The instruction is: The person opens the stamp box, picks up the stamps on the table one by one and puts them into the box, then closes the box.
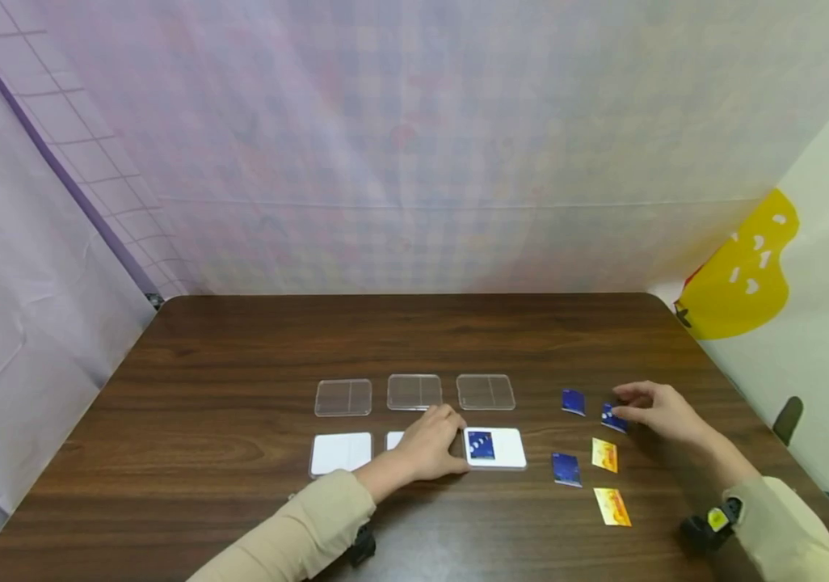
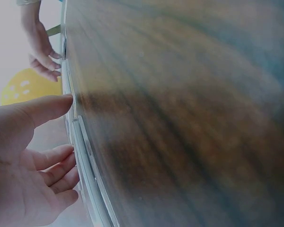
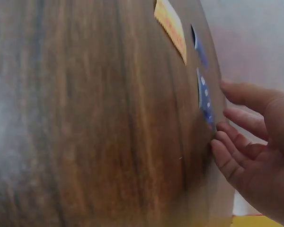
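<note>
My left hand [image 1: 431, 443] is at the left end of a flat white case [image 1: 509, 448], thumb by its near corner and forefinger by its far corner. A blue packet [image 1: 481, 445] lies on that case's left half. Part of a second white case [image 1: 393, 440] is hidden behind the left hand. On the right, my right hand [image 1: 665, 412] reaches over another blue packet [image 1: 611, 418], thumb tip at its edge and forefinger held apart. In the right wrist view, the fingers are loosely bent beside this packet [image 3: 204, 97], which lies on the table.
A third white case [image 1: 340, 454] lies at the left. Three clear lids [image 1: 414, 392] form a row behind the cases. Two more blue packets [image 1: 566, 469] and two yellow serrated packets [image 1: 612, 507] lie on the brown table [image 1: 204, 453]. Curtains [image 1: 385, 162] hang behind it.
</note>
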Tool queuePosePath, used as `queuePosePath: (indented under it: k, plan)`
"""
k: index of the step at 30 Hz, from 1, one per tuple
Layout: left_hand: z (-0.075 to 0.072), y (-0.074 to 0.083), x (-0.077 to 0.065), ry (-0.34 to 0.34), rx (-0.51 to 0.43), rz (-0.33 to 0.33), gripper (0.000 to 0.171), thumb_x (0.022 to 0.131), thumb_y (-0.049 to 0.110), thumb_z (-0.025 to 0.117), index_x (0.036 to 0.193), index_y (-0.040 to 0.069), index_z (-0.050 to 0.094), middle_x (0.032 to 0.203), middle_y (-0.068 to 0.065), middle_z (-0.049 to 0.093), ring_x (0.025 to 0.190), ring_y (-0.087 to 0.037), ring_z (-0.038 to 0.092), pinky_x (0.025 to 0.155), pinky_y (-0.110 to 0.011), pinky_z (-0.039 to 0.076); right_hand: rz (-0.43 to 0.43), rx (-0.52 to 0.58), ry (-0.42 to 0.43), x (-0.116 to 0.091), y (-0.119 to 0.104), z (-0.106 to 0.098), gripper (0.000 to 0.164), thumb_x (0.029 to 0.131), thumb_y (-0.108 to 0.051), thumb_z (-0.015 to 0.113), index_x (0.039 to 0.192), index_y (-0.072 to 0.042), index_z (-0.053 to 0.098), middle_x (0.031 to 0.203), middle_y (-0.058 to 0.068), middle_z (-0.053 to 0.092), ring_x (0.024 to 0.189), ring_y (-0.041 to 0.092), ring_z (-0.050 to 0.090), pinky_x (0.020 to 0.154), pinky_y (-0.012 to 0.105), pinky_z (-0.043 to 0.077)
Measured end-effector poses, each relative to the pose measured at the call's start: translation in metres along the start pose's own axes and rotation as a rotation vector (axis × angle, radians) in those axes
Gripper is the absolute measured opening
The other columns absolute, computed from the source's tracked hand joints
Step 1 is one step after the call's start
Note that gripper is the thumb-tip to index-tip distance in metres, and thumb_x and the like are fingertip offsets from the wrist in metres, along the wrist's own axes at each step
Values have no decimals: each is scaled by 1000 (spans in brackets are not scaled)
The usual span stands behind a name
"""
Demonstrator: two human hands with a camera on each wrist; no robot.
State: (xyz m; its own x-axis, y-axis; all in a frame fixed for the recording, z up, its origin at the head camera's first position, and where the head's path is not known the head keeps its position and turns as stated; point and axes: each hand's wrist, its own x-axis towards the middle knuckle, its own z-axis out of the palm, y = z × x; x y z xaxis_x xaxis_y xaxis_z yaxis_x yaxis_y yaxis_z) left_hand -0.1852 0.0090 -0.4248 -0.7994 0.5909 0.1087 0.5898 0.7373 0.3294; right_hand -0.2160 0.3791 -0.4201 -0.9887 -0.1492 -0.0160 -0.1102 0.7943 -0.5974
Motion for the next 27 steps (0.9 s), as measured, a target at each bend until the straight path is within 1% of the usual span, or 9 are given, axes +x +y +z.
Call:
queuePosePath:
  k: [4, 7, 10, 13, 16, 21, 24, 27]
  plan:
    - [1, 0, 1, -3, -1, 3, 52, 67, 35, 77, 106, 4, 61, 98, -1, 55, 90, -13, 48, 82, -20, 43, 5, -24, -51, 3, 6, 0, 50, 75, -27, 73, 109, 7, 59, 97, 16, 61, 83, 18, 54, 66, 27, 46]
    - [1, 0, 1, -6, -6, 1, 52, 67, 34, 77, 106, 4, 61, 98, -1, 55, 90, -13, 48, 82, -20, 43, -22, -35, -83, 6, 8, -2, 46, 72, -23, 76, 103, 7, 60, 91, 12, 60, 79, 17, 53, 64, 27, 45]
    - [0, 1, 0, -6, -7, -3, 52, 67, 34, 77, 106, 4, 61, 98, -1, 55, 90, -13, 48, 82, -20, 43, -46, -48, -105, 8, 9, -3, 40, 69, -20, 77, 96, 5, 62, 85, 8, 59, 75, 15, 52, 62, 24, 45]
    - [-1, 1, 0, -5, -7, -5, 51, 67, 34, 77, 106, 4, 61, 98, -1, 55, 91, -14, 48, 83, -20, 43, -74, -58, -125, 10, 9, -4, 35, 69, -17, 77, 91, 5, 62, 82, 6, 58, 72, 13, 51, 61, 23, 44]
    - [-1, 1, 0, -7, -6, -4, 51, 67, 34, 77, 106, 4, 61, 98, -1, 55, 91, -14, 48, 83, -20, 43, -68, -62, -141, 11, 9, -4, 33, 69, -18, 77, 89, 3, 62, 81, 5, 59, 73, 14, 51, 61, 23, 44]
    - [-1, 1, 0, -13, -3, -9, 51, 68, 34, 77, 106, 4, 61, 99, -1, 55, 92, -14, 49, 84, -20, 43, -40, -62, -164, 12, 7, -4, 35, 70, -20, 77, 91, 3, 61, 83, 5, 59, 75, 17, 51, 63, 25, 45]
    - [0, 1, 0, -18, -2, -13, 51, 68, 34, 77, 107, 5, 61, 100, -1, 55, 93, -14, 48, 85, -21, 42, -22, -58, -158, 12, 6, -5, 35, 72, -18, 75, 94, 4, 60, 84, 7, 58, 76, 17, 51, 63, 27, 44]
    - [-1, 1, 0, -19, -2, -12, 52, 68, 35, 76, 107, 5, 61, 100, -1, 55, 93, -14, 48, 85, -21, 42, -30, -75, -149, 11, 6, -7, 32, 74, -15, 73, 95, 5, 60, 84, 7, 58, 75, 17, 52, 62, 27, 44]
